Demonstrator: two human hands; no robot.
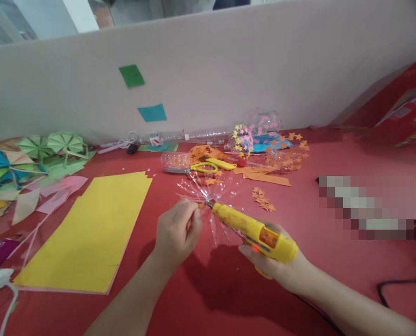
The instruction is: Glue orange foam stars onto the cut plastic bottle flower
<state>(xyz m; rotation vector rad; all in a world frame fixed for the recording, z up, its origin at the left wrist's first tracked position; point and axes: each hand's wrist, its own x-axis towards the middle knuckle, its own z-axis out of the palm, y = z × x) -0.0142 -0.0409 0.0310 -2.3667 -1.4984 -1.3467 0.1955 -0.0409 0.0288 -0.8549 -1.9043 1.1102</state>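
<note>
My right hand [278, 266] is wrapped round a yellow hot glue gun [250, 224], whose small red light glows on its side. The gun's metal nozzle points left, at the middle of a clear plastic bottle piece cut into strips [213, 191] that fan outward. Just left of the nozzle, my left hand [178, 228] is closed, its thumb and forefinger pinching one of the strips. A bit of orange shows near those fingertips. Behind the fan lie scissors with yellow handles [204, 167] and a yellow box cutter [222, 163]. Small orange paper stars [263, 199] are to its right.
Yellow paper sheets [88, 233] cover the left of the red table. Further left are folded paper pinwheels [66, 142] and scraps. Plastic bottle parts [243, 137] with stuck-on stars stand by the grey partition [200, 74]. A black cable [320, 312] runs below my right arm.
</note>
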